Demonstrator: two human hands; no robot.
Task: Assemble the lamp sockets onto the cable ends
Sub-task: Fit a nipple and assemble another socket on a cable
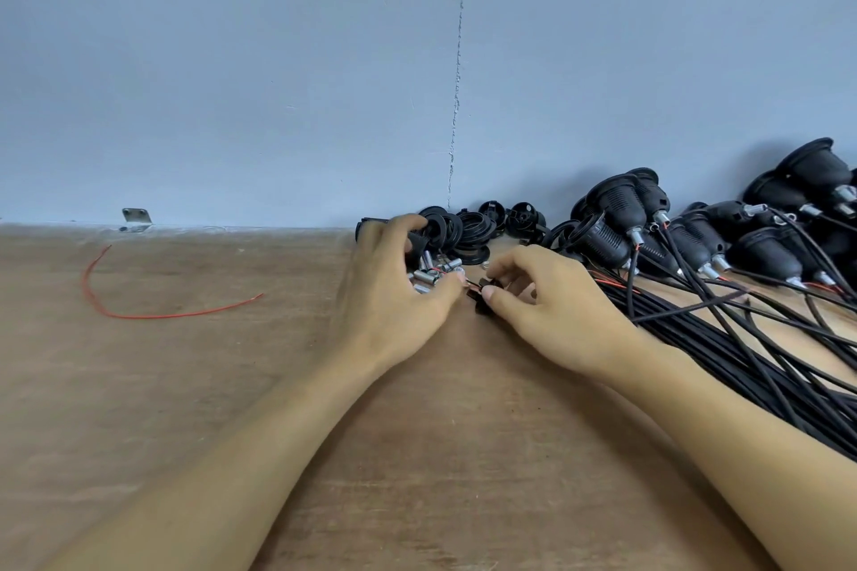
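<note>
Pinching is what both hands are busy with in the head view, close together near the back edge of the table (185, 431), a worn brown wooden top with a dull grain. The left hand (394, 297) has its fingers curled over a black plastic socket shell (416, 241), while its thumb tip reaches toward the thin wire ends (469, 282), red and black, that run across to the other hand. Whether the thumb actually presses them cannot be told. The right hand (561, 320) pinches a small black plastic part (486, 290) between thumb and forefinger, its other fingers loosely bent behind.

Just under the left fingers lies a cluster of short, shiny metal tubes (429, 276). Behind both hands, against the wall, sits a heap of round, ribbed black rings and caps (468, 232). To the right, finished lamp sockets (617, 223), bell-shaped and glossy black with metal necks, are piled on one another. Their smooth black cables (742, 366) fan out in a thick bundle toward the right forearm.

Well apart on the left, a loose red wire (139, 313) curves across the wood. A small metal bracket (136, 218) sits where the table meets the matte blue-grey wall (232, 60), which has a thin vertical crack (457, 83).
</note>
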